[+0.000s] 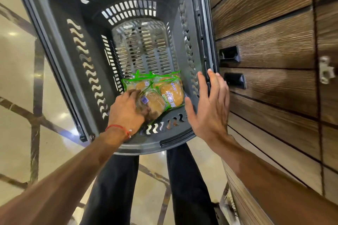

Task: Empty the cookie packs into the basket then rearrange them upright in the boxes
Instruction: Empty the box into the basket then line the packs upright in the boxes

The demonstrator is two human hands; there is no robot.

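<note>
A red thread bracelet (119, 129) with white beads sits just behind the left hand (128, 108). Both forearms (265, 179) are bare, the trousers (113, 188) black

The only print is on the cookie packs (141, 84) in the basket (60, 45). The right pack (172, 95) bears blue and white Chinese characters, too blurred to read with certainty. The near pack (154, 103) carries a small blue label, illegible.

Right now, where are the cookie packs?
In the head view, the cookie packs lie at the near end of the dark basket, partly under the left hand.
</note>
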